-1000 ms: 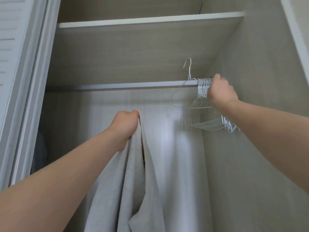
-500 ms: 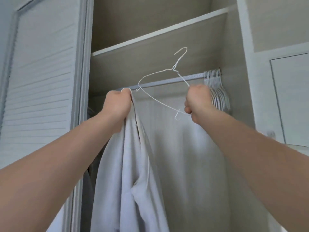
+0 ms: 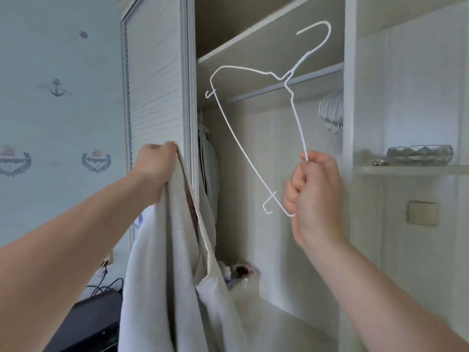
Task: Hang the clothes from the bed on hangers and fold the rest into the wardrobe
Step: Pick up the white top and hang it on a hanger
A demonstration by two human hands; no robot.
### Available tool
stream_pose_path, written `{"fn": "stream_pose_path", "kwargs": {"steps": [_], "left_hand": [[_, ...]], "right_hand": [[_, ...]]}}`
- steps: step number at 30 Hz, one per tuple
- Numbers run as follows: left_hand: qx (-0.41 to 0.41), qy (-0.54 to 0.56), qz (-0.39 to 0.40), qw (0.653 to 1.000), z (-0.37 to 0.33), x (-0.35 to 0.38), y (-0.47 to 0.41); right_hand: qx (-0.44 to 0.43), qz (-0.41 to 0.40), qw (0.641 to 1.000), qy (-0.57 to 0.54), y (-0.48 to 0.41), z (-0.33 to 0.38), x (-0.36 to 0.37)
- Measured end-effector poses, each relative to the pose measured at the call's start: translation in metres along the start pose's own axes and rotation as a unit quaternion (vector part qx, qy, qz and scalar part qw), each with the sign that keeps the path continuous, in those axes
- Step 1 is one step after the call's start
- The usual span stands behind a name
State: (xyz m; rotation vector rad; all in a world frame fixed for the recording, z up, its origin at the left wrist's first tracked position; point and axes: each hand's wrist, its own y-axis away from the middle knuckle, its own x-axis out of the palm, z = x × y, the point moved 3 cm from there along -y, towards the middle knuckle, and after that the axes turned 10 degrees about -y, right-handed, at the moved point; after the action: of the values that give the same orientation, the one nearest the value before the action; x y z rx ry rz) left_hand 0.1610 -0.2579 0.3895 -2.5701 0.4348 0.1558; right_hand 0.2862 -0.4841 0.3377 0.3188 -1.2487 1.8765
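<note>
Nautical wallpaper is now seen to the left of the wardrobe, the view having been drawn back and swung left within the last second. A white wire hanger has been lifted off the bunch of spare hangers at the right end of the rail and is now held clear of it, tilted, by the right hand, whose fingers are curled tightly round one shoulder end. A pale grey garment is still gripped at its top edge by the left hand, fingers bunched on the cloth, and is hung down in front of the louvred door. Hanger and garment are thus both in hand but apart, so threading is judged to be the step due. On a wreath emblem a word like "Voyager" can be made out, though blurred; no other writing can be read.
</note>
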Motion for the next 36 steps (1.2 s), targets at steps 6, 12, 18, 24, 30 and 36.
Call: {"fn": "stream_pose_path", "kwargs": {"steps": [6,12,18,24,30,36], "left_hand": [[-0.060,-0.060,0.055,0.995,0.039,-0.059,0.058],[-0.101,-0.101,0.063,0.988,0.097,-0.126,0.115],[-0.094,-0.198,0.074,0.973,0.144,-0.175,0.164],[-0.125,-0.272,0.070,0.952,0.183,-0.199,0.215],[-0.273,-0.047,0.069,0.959,0.219,-0.194,0.271],[-0.366,0.069,0.079,0.925,0.236,-0.170,0.305]], "right_hand": [[0.146,0.130,0.979,0.053,0.076,-0.018,0.007],[0.391,0.168,0.897,0.116,0.134,-0.075,0.045],[0.333,0.147,0.926,0.098,0.207,-0.070,0.017],[0.328,0.200,0.918,0.102,0.285,-0.028,-0.035],[0.347,0.268,0.878,0.191,0.349,-0.013,-0.087],[0.361,0.285,0.850,0.258,0.357,0.002,-0.124]]}}
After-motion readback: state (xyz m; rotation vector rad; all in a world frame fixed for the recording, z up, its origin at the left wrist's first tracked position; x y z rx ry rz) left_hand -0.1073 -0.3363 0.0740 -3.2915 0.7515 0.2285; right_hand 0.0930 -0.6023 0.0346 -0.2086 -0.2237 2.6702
